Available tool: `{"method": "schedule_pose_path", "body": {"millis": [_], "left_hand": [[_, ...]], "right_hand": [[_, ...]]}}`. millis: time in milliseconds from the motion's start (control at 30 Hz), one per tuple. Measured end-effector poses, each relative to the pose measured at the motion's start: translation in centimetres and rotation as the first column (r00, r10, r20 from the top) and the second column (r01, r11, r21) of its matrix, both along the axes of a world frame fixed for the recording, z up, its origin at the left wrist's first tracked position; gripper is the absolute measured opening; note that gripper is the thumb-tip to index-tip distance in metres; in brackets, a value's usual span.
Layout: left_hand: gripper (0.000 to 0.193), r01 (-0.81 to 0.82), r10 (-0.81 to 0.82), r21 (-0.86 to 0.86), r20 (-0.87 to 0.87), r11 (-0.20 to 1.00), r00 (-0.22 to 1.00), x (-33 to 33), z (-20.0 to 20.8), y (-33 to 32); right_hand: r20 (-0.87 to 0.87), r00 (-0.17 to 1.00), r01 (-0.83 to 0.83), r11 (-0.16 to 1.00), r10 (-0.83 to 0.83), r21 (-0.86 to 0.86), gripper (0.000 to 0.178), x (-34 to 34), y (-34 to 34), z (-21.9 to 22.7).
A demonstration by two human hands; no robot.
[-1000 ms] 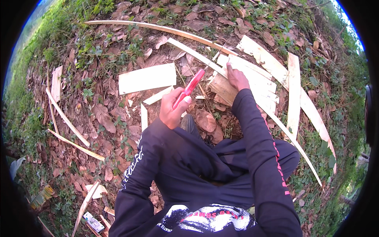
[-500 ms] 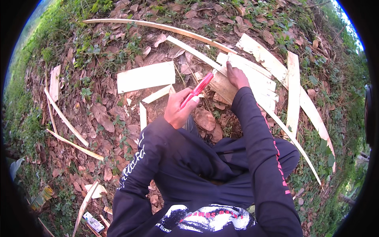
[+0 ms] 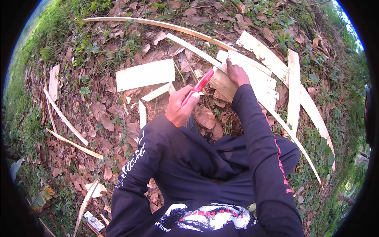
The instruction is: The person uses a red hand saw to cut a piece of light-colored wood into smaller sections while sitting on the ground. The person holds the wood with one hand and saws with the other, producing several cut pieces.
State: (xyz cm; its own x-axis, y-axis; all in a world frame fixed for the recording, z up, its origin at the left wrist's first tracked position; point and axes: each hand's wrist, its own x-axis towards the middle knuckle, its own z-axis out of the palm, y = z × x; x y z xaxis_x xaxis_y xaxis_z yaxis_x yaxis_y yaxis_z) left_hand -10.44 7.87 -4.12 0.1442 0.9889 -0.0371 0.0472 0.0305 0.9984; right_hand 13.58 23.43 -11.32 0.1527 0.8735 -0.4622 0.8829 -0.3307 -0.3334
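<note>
Strip [image 3: 197, 51] slanting from far centre to near right, beneath the right hand [image 3: 237, 75] and over stacked boards [image 3: 258, 79]. Right hand with one finger extended toward the far side; cannot tell whether grasping the strip. Red handle [image 3: 203, 81] gripped in the left hand [image 3: 181, 106], tilted far-right, just left of the stacked boards. Farther left, pale board [image 3: 145, 75] among dry leaves [image 3: 103, 115].

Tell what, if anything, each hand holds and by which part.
Left hand: red tool, by its near end. Right hand: over the long pale strip; hold unclear.
</note>
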Motion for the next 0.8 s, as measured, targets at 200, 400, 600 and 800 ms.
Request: {"method": "schedule_pose_path", "body": {"millis": [200, 400, 600, 800], "left_hand": [[0.022, -0.012, 0.013, -0.011, 0.043, 1.0, 0.999, 0.3, 0.4, 0.0], [0.021, -0.023, 0.026, -0.022, 0.111, 0.999, 0.994, 0.4, 0.0, 0.0], [0.021, 0.1, -0.054, -0.157, 0.277, 0.983, 0.959, -0.2, 0.4, 0.3], [0.021, 0.051, -0.011, -0.199, 0.197, 0.979, 0.98, -1.4, 0.8, -1.5]], "right_hand": [[0.01, 1.0, -0.006, 1.0, 0.006, -0.016, 0.082, 0.4, 0.4, -0.4], [0.008, 1.0, 0.005, 1.0, -0.005, -0.006, 0.082, 0.5, 0.4, -0.7], [0.018, 1.0, 0.019, 1.0, -0.018, -0.023, 0.081, 0.3, 0.2, -0.8], [-0.003, 0.999, 0.051, 0.999, -0.051, -0.001, 0.086, 0.4, 0.5, 0.0]]}}
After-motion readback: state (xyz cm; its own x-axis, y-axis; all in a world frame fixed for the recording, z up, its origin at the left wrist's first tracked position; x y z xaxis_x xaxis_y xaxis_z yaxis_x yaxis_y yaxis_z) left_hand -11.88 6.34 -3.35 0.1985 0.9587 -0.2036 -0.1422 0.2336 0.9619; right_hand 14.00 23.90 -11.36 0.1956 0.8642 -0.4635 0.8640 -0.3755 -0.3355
